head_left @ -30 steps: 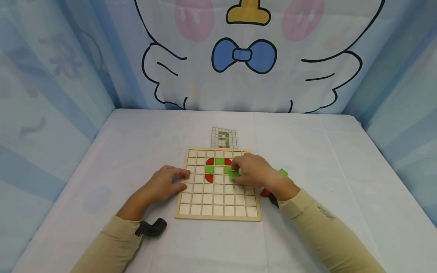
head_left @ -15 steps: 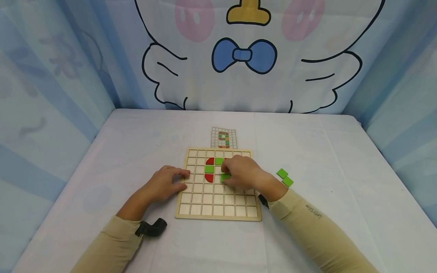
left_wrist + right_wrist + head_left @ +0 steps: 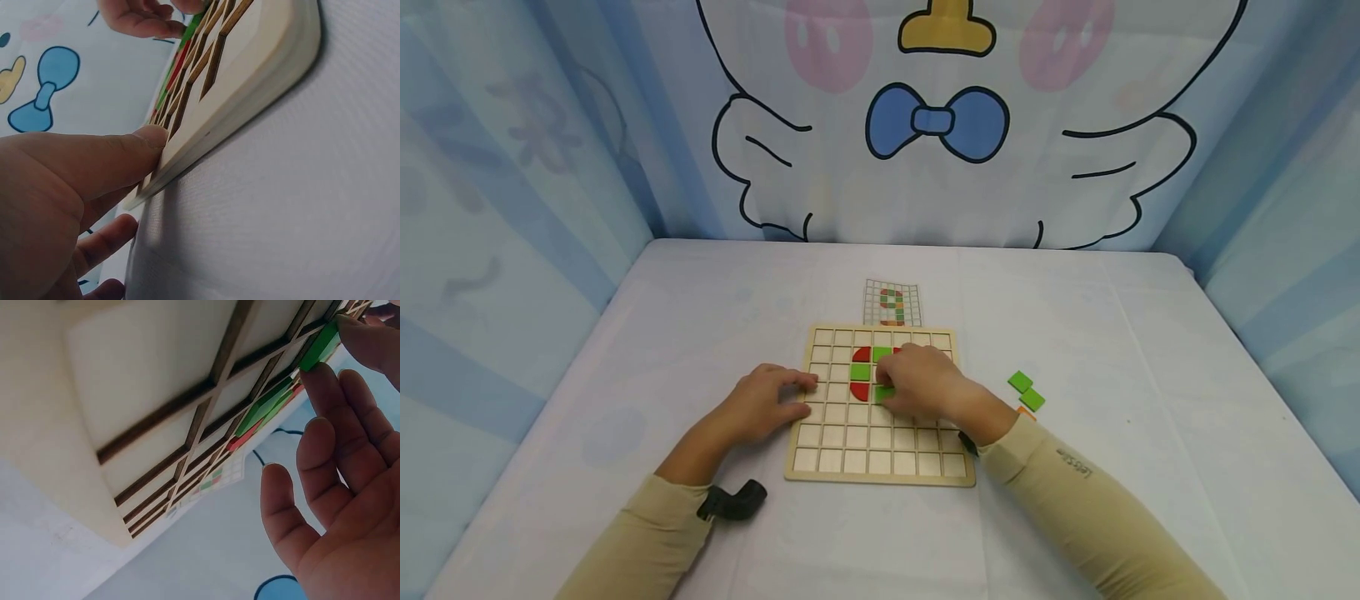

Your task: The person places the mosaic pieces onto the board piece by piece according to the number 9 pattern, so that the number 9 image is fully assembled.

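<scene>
A wooden grid board [image 3: 842,461] lies on the white table, with red rounded pieces [image 3: 860,392] and green square tiles [image 3: 861,372] set in its upper cells. Over the middle of it, my right hand [image 3: 925,383] pinches a green square tile [image 3: 320,345] between thumb and finger; its other fingers are spread loosely in the right wrist view. The held tile looks tilted above the cells. My left hand [image 3: 760,408] rests at the board's left edge, its thumb [image 3: 147,140] touching the rim and its fingers extended. Part of the pattern is hidden behind my right hand.
A printed pattern card [image 3: 892,302] lies just beyond the board, its lower end meeting the board's top edge. Right of the board are two loose green tiles [image 3: 1032,400] and an orange piece [image 3: 1026,412], partly covered by my right sleeve [image 3: 1075,500].
My right hand has carried the green tile leftward across the board to the middle columns. The loose green tiles and orange piece have come into view as the forearm shifted. My left hand stays still.
</scene>
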`<move>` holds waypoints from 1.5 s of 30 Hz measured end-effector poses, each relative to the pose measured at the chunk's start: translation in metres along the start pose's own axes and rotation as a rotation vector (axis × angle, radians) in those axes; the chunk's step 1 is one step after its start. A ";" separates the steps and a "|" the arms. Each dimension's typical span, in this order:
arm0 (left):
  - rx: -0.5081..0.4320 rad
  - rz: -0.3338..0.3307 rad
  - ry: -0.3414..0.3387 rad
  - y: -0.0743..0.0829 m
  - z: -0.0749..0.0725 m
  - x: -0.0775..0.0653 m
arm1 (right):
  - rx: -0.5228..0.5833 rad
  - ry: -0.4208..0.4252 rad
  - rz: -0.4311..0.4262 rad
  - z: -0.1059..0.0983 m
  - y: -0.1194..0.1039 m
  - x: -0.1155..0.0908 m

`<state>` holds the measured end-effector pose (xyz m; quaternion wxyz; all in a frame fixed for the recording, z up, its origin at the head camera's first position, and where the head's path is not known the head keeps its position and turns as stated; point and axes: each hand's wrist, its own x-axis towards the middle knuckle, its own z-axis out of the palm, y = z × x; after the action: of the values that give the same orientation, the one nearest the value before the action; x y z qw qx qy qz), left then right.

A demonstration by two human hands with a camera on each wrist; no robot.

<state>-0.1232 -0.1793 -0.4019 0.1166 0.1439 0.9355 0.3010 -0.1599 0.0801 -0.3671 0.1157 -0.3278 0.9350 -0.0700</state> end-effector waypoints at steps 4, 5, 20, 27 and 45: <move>-0.001 0.010 0.002 0.000 0.000 0.000 | -0.008 0.015 -0.003 0.001 -0.001 0.002; -0.001 0.013 0.002 0.000 0.000 0.000 | -0.009 0.017 -0.003 0.002 -0.001 0.002; -0.002 0.020 0.004 -0.002 0.000 0.000 | 0.001 0.036 -0.001 0.002 -0.003 0.004; -0.001 0.024 0.005 -0.002 0.000 0.000 | 0.004 0.029 0.011 0.004 -0.002 0.005; 0.015 0.039 0.020 -0.003 0.002 0.000 | 0.002 0.018 0.038 0.002 -0.003 0.006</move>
<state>-0.1235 -0.1803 -0.4050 0.1001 0.1601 0.9359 0.2974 -0.1619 0.0737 -0.3692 0.1088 -0.3094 0.9420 -0.0717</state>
